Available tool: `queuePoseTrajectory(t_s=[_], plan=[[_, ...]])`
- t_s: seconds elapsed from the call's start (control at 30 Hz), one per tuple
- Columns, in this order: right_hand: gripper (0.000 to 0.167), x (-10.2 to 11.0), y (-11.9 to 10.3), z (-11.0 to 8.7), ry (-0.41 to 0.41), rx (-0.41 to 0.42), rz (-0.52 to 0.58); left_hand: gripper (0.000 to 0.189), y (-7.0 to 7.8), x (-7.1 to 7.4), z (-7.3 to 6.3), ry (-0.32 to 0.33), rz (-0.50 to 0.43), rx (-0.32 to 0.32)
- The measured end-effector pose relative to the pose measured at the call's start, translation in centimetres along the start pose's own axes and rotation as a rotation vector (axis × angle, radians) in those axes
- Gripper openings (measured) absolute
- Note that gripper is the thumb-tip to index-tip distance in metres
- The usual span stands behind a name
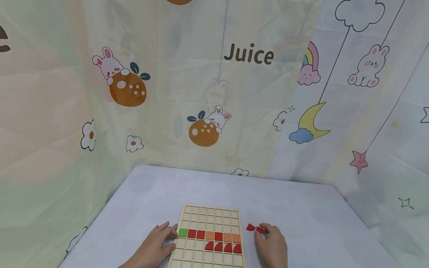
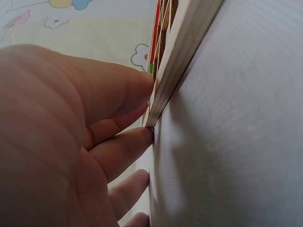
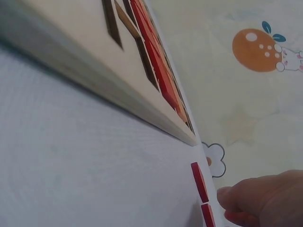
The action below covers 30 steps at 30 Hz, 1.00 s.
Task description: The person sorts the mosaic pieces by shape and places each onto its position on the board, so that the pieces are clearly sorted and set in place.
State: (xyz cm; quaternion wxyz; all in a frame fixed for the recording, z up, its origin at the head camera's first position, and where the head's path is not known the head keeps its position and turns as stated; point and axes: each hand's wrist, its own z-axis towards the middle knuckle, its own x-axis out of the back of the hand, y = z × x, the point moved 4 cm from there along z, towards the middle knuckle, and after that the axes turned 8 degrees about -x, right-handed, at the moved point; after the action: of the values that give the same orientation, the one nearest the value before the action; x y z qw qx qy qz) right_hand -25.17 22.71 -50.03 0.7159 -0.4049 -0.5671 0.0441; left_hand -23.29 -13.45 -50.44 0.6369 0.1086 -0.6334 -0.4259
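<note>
A wooden grid board (image 1: 192, 255) lies flat on the table. One row holds square tiles: green (image 1: 182, 233), red (image 1: 191, 233) and orange (image 1: 209, 235). In the row below are several red quarter-circle tiles (image 1: 218, 246), toward its right end. My left hand (image 1: 153, 243) rests against the board's left edge, its thumb and fingers spread and touching the wood (image 2: 163, 87). To the right of the board, my right hand (image 1: 272, 243) pinches a red tile (image 1: 259, 229) between thumb and finger, partly covering its shape. Beside it lies a loose red quarter-circle tile (image 1: 250, 227).
Pale cloth covers the table (image 1: 301, 216). Printed curtains (image 1: 174, 111) hang behind and at the sides. In the right wrist view, the board's raised side (image 3: 118, 94) stands close to the loose tiles.
</note>
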Motion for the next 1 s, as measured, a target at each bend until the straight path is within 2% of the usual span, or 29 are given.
queuePoseTrajectory(t_s=[0.27, 0.5, 1.0], plan=[[0.041, -0.37, 0.39, 0.47, -0.015, -0.016, -0.043, 0.02, -0.02, 0.01, 0.1, 0.0, 0.004, -0.022], [0.036, -0.76, 0.54, 0.76, -0.011, 0.018, -0.071, 0.019, -0.24, 0.01, 0.11, -0.009, -0.001, 0.0], [0.032, -0.72, 0.48, 0.3, -0.04, 0.026, -0.095, 0.023, -0.42, -0.08, 0.11, 0.0, 0.004, 0.01]])
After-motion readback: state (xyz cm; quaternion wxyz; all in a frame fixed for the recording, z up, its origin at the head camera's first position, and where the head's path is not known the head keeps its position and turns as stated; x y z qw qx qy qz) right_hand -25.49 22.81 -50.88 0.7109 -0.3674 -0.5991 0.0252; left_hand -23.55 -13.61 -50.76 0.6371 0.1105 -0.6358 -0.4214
